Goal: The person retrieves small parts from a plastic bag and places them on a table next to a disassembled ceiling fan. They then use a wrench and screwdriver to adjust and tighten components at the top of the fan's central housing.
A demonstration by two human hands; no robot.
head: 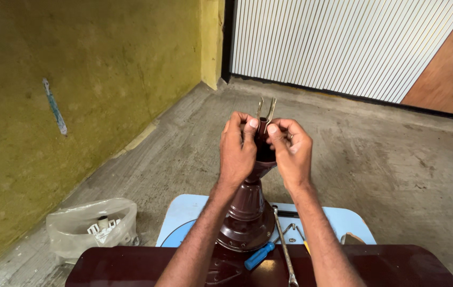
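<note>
- Head view, looking down at two bare hands raised mid-frame over a grey concrete floor (386, 159).
- Left hand (237, 151), at 9 o'clock of the work: fingers curled closed around the neck of a dark maroon fan housing (248, 215), thumb pressed near its top.
- Right hand (292, 151), at 3 o'clock: likewise closed on the same neck, thumb tip meeting the other thumb.
- Metal U-shaped bracket (266, 109) poking up at 12 o'clock from between the thumbs; grip on it itself cannot be told.
- Housing upright, flaring to a bell-shaped base at 6 o'clock, resting on a maroon fan blade (396, 263) over a pale blue stool (184, 210).
- Probably rigid, moderately heavy, glossy and so somewhat slippery; narrow neck looks the surest hold, base better supported from below.
- Blue-handled screwdriver (259, 256) and long wrench (285, 247) at 5 o'clock of the base.
- Clear plastic bag (85, 228) of small white parts at 8 o'clock, beside a yellow wall (77, 79).
</note>
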